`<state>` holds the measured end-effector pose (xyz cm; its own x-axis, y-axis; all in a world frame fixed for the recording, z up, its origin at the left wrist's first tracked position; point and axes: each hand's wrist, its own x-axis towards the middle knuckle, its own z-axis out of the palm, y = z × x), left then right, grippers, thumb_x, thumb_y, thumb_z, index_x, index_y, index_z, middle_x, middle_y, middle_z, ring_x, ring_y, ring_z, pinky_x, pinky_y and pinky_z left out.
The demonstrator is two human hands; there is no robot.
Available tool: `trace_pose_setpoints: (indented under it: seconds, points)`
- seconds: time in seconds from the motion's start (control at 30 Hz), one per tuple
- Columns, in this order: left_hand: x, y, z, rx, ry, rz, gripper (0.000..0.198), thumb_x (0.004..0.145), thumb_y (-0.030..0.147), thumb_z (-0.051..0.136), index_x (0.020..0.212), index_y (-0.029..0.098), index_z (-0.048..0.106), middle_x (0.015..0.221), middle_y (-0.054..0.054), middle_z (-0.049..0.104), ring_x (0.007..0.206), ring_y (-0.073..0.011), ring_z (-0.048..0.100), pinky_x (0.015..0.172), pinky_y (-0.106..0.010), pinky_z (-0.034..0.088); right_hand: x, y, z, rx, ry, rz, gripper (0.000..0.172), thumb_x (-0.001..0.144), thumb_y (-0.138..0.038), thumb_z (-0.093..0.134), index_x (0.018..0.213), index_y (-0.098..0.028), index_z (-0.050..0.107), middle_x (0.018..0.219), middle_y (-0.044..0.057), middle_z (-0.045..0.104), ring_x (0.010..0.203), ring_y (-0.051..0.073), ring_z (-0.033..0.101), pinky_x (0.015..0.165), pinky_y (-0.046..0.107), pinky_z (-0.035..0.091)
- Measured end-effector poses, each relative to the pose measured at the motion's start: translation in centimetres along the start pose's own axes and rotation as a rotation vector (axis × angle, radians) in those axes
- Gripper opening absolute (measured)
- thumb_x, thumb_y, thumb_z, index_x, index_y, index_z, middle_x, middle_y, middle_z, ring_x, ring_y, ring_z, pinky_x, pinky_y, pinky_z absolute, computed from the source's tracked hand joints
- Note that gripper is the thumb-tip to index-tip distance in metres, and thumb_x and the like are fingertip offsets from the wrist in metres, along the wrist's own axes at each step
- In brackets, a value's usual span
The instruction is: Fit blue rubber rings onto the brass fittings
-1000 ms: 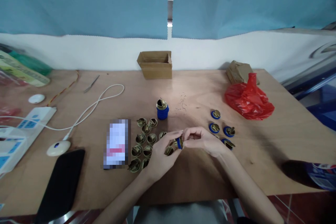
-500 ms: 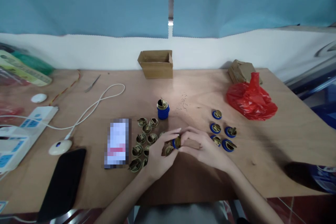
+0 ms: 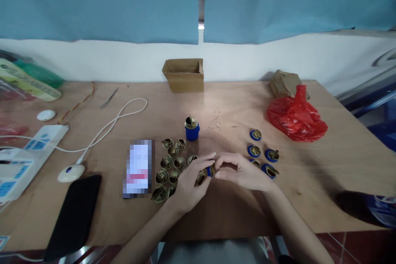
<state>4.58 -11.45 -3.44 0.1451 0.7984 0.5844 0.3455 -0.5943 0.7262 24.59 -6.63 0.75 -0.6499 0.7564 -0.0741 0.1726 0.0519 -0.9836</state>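
Note:
My left hand [image 3: 193, 179] is closed round a brass part with a blue ring [image 3: 210, 170], held between thumb and fingers. Just to its right, my right hand [image 3: 239, 171] has its thumb and fingers curved toward that part; whether its fingertips touch it is hard to make out. Several brass parts [image 3: 166, 163] without blue rings lie left of my left hand, partly covered by it. A stack of blue rings [image 3: 192, 133] stands behind my hands with a brass piece [image 3: 191, 122] on top. Several brass parts with blue rings [image 3: 272, 155] lie to the right.
A cardboard box [image 3: 187, 81] stands at the back, and a red plastic bag [image 3: 297, 119] lies at the back right beside a brown package [image 3: 286, 83]. On the left are a lit phone [image 3: 137, 169], a black phone [image 3: 76, 214], a white cable [image 3: 107, 126] and a power strip [image 3: 27, 159].
My right hand has shifted slightly right, its fingertips drawing back from the held part. My left hand has turned slightly, uncovering more brass parts.

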Motion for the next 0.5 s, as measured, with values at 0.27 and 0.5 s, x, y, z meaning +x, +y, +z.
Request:
trace_pose_setpoints:
  seconds: [0.27,0.5]
  points:
    - [0.1,-0.3,0.0,0.01,0.017,0.041,0.043,0.087,-0.001,0.064,0.125,0.017,0.06,0.127,-0.013,0.071,0.122,-0.0213,0.068,0.106,-0.037,0.057,0.2,-0.9,0.7,0.037,0.054,-0.017,0.017,0.093,-0.033,0.071,0.085,-0.02,0.064,0.092,0.0,0.069,0.086,0.016,0.065,0.081,0.028,0.051]
    - [0.1,-0.3,0.0,0.051,0.025,0.025,0.043,0.086,0.0,0.064,0.125,0.016,0.06,0.127,-0.013,0.072,0.122,-0.0214,0.068,0.107,-0.036,0.056,-0.3,-1.7,1.3,-0.232,0.144,-0.051,0.009,0.095,-0.026,0.069,0.089,-0.021,0.065,0.09,-0.002,0.071,0.083,0.015,0.066,0.079,0.027,0.049]
